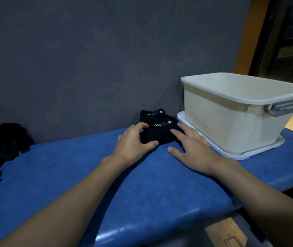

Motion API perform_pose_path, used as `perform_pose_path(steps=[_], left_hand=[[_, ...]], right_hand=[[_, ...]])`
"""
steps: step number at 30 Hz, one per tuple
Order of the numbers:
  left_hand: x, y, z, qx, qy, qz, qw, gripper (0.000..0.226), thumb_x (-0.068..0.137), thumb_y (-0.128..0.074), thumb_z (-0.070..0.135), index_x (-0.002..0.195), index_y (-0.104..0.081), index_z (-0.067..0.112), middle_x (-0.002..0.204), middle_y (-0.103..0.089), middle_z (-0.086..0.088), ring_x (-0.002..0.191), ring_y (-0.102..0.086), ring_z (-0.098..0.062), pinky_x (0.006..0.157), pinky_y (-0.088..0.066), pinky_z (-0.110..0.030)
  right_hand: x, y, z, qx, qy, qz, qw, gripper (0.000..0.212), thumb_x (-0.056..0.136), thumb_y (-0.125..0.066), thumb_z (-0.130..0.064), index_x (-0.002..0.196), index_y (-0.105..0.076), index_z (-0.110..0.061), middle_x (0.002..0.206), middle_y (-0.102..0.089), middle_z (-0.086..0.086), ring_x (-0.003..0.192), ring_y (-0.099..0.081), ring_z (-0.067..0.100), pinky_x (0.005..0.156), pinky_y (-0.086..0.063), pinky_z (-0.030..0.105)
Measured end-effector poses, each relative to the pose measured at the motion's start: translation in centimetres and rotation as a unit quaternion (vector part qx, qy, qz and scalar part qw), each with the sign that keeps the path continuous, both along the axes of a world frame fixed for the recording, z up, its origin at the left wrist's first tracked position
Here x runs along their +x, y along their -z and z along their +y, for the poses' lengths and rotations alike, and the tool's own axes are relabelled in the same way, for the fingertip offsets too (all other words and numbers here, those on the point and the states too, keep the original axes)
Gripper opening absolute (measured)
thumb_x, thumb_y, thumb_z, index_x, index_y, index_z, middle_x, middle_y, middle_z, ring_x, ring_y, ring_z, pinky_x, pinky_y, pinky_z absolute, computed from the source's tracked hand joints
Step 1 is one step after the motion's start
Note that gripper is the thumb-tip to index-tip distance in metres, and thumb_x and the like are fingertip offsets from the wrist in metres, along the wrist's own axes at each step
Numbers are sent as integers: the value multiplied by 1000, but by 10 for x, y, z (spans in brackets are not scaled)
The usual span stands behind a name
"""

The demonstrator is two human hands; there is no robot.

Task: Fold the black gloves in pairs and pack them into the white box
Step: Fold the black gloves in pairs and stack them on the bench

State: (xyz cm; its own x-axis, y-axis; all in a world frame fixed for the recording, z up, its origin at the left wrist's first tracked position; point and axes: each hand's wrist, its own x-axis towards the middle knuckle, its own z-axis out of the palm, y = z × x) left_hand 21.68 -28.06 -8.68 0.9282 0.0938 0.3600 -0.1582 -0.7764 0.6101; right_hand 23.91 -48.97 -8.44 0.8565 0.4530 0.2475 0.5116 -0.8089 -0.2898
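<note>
A folded pair of black gloves with a "5.11" label lies on the blue padded bench, near the grey wall. My left hand grips its left side, thumb at the front edge and fingers curled over the top. My right hand rests with fingers spread on the pair's right side. A second folded black pair sits just behind, against the wall. The white box stands to the right on its white lid; its inside is hidden from here.
A heap of loose black gloves lies at the bench's far left. The box has a grey handle on its right end. The bench's front edge drops off at the lower right toward a wooden floor.
</note>
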Motion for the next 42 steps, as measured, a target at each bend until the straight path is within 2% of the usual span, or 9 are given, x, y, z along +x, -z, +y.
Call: perform_pose_path(steps=[4, 9, 20, 23, 28, 33, 36, 39, 42], left_hand=[[-3, -1, -1, -5, -2, 0, 1000, 59, 78, -79, 46, 128, -54, 29, 114, -54, 7, 104, -56, -14, 98, -47, -48], [-14, -7, 2, -6, -4, -9, 1000, 56, 80, -79, 41, 128, -55, 25, 118, -50, 6, 98, -54, -13, 86, -44, -26], [-109, -32, 81, 29, -66, 9, 997, 39, 86, -72, 47, 119, -59, 30, 114, -58, 12, 105, -55, -5, 73, -36, -9], [-148, -42, 119, 60, -105, 4, 993, 33, 87, -70, 46, 114, -59, 32, 108, -59, 15, 102, -57, -4, 73, -38, -10], [-211, -64, 184, 101, -169, -22, 980, 27, 87, -72, 38, 108, -65, 24, 100, -62, 13, 95, -59, -5, 87, -49, -29], [-251, -73, 236, 148, -242, -54, 957, 24, 91, -67, 38, 112, -65, 28, 108, -62, 13, 104, -55, -10, 96, -47, -41], [-262, -66, 258, 161, -274, -83, 945, 23, 92, -66, 34, 114, -66, 25, 110, -57, 14, 106, -51, -11, 96, -44, -37], [-264, -62, 272, 138, -291, -130, 938, 21, 90, -68, 28, 111, -66, 23, 104, -51, 11, 103, -52, -12, 89, -45, -31], [-264, -62, 285, 141, -321, -171, 921, 33, 87, -72, 23, 119, -62, 20, 108, -49, 6, 105, -50, -16, 92, -45, -36]], right_hand=[[0, -1, 0, 8, -4, 6, 1000, 68, 94, -47, -53, 152, -21, -31, 162, -5, -5, 148, -4, 16, 118, -12, 39], [-7, -8, 0, 17, -11, -12, 1000, 67, 93, -51, -47, 151, -23, -31, 162, 1, -4, 149, 0, 14, 118, -10, 40], [-46, -28, 79, 16, -91, -15, 996, 60, 92, -55, -39, 146, -32, -29, 160, -3, 1, 147, 0, 20, 116, -10, 46], [-65, -32, 116, 27, -130, -14, 991, 55, 92, -54, -39, 143, -35, -31, 159, -6, 1, 146, -2, 18, 117, -10, 43], [-105, -37, 187, 73, -192, 10, 979, 47, 92, -55, -36, 137, -42, -33, 154, -17, -5, 143, -10, 13, 113, -13, 38], [-129, -43, 252, 89, -243, 40, 965, 42, 91, -57, -37, 132, -47, -34, 142, -33, -9, 135, -27, 13, 113, -23, 38], [-136, -54, 288, 111, -267, 48, 956, 39, 93, -56, -35, 132, -49, -32, 138, -40, -10, 133, -30, 12, 112, -26, 38], [-142, -63, 320, 129, -288, 45, 948, 39, 93, -56, -35, 131, -50, -31, 136, -44, -10, 132, -32, 11, 112, -28, 37], [-149, -69, 353, 143, -309, 48, 939, 40, 93, -57, -34, 132, -50, -29, 135, -46, -9, 130, -35, 13, 110, -31, 42]])
